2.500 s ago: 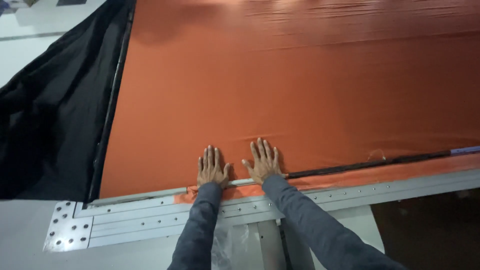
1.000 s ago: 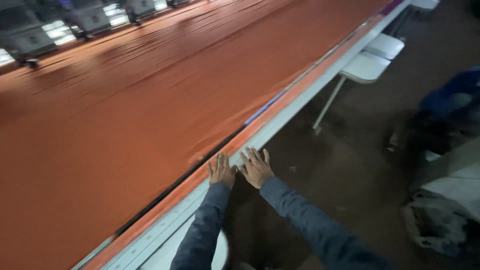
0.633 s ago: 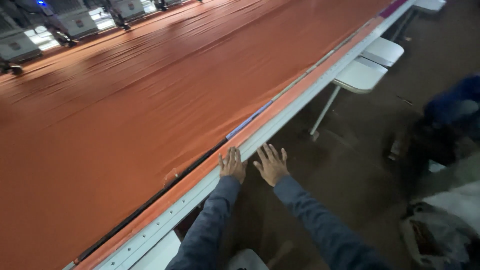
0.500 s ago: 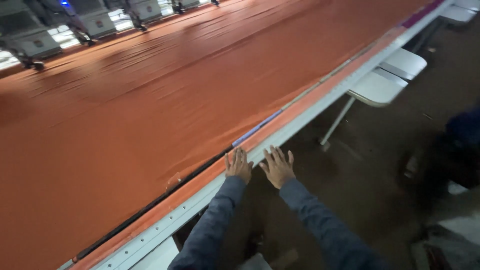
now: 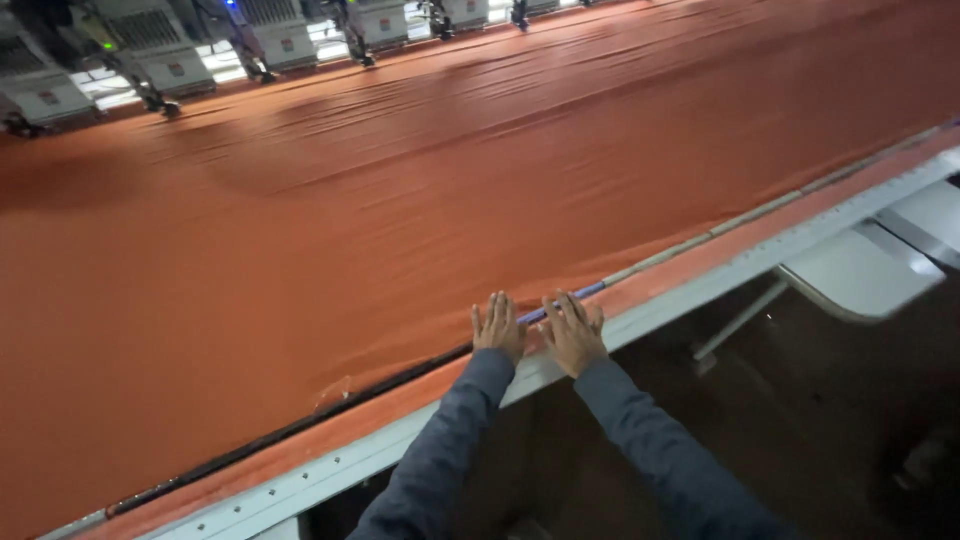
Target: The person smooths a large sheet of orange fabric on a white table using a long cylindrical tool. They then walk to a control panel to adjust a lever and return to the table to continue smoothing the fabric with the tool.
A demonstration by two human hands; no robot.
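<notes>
A wide sheet of orange fabric [image 5: 420,200] is stretched flat over a long machine bed. My left hand [image 5: 497,326] and my right hand [image 5: 572,331] lie side by side, palms down with fingers spread, pressing the fabric's near edge onto a thin clamping strip [image 5: 660,262] that runs along the border. Below the hands is the white metal frame rail [image 5: 700,292] with small holes. Both arms are in blue-grey sleeves. Neither hand holds anything.
A row of embroidery machine heads [image 5: 160,50] stands along the far edge of the fabric. White table extensions [image 5: 860,270] on thin legs jut out at the right over a dark floor [image 5: 820,430].
The view has swung over the fabric and both hands have shifted rightward along the frame edge, still flat on the fabric border; the black cloth at the left is out of view.
</notes>
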